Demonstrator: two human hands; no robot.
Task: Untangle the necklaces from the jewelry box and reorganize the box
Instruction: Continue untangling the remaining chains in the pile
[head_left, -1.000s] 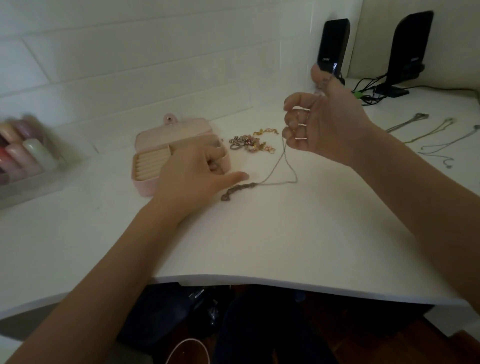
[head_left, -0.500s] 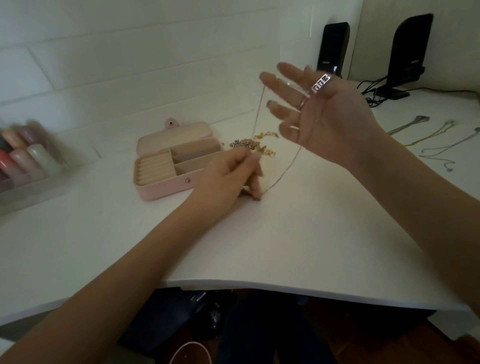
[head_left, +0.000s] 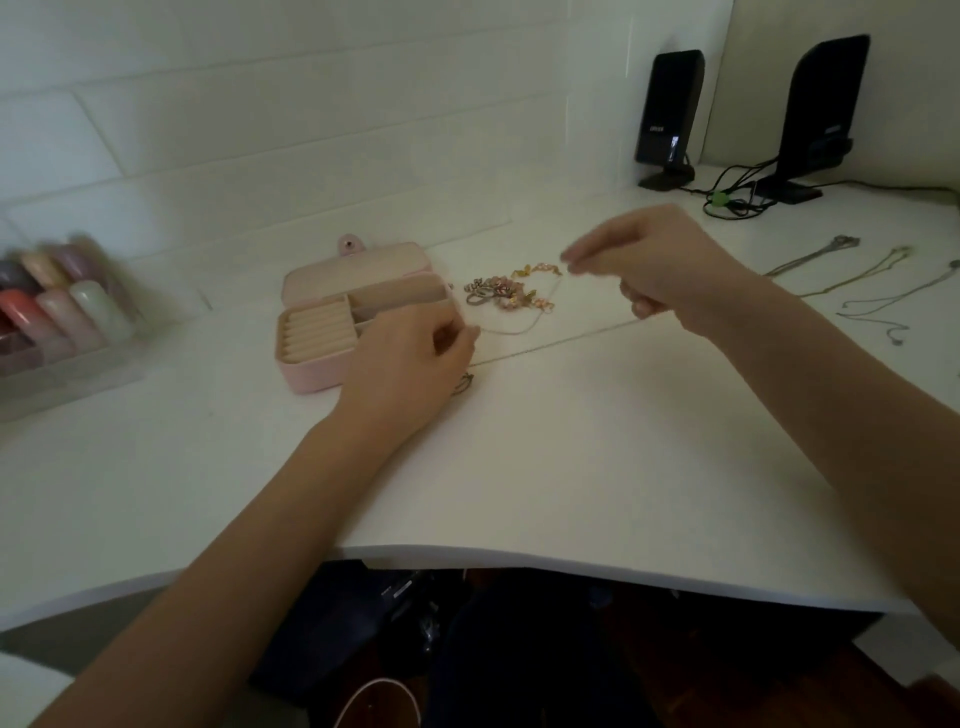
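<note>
While both hands (head_left: 410, 364) (head_left: 660, 270) pinch chain (head_left: 550, 345), left hides pink box (head_left: 332, 332) corner.

Your box (head_left: 317, 371) is pale pink with a cream lining, on a white tabletop (head_left: 571, 457). The tangle (head_left: 511, 293) beside it mixes gold, pink and silver. Your chain (head_left: 550, 345) is silver; the speakers (head_left: 670, 111) are black.

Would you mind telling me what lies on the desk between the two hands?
In the head view, a thin chain stretches across the desk from the left hand toward the right hand.
</note>
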